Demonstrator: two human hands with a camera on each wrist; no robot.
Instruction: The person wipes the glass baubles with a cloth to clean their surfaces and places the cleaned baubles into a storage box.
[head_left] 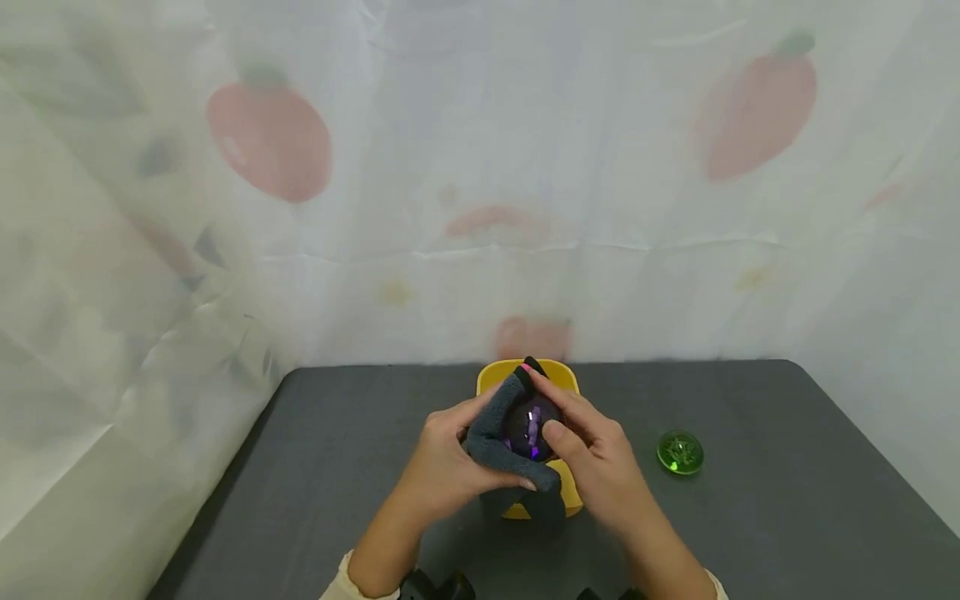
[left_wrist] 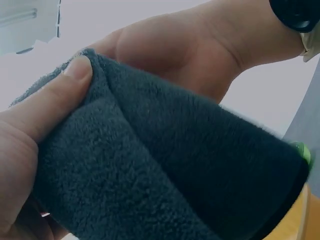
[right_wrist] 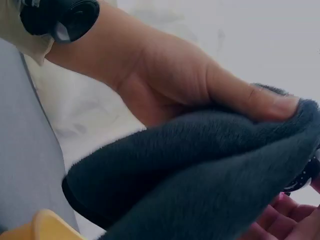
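Head view. I see both hands meeting over the middle of the dark grey tabletop [head_left: 750, 533]. The left hand [head_left: 442, 462] cups a dark grey fleece cloth [head_left: 491, 437], its thumb curled across the lower fold. Wrapped in that cloth sits a dark purple faceted glass ball [head_left: 531, 427], lying directly between the two palms, with its exposed face turned up and toward the right hand [head_left: 596, 454]. The right hand is the nearer to bare glass: its thumb presses on the ball's right side while its fingers curl round the far side. A yellow tray [head_left: 491, 377] lies on the tabletop beneath the hands, mostly hidden. A green glass piece [head_left: 680, 452] rests well apart to the right. A white curtain printed with red fruit [head_left: 480, 167] hangs behind.

Left wrist view. The left thumb [left_wrist: 55, 100] pinches a fold of the cloth [left_wrist: 165, 170] against the fingers; the right palm [left_wrist: 175, 50] presses the far side. I cannot see the ball here.

Right wrist view. The left thumb [right_wrist: 255, 100] clamps the cloth [right_wrist: 200, 170] from above; a sliver of the ball [right_wrist: 305, 177] shows at the right edge.
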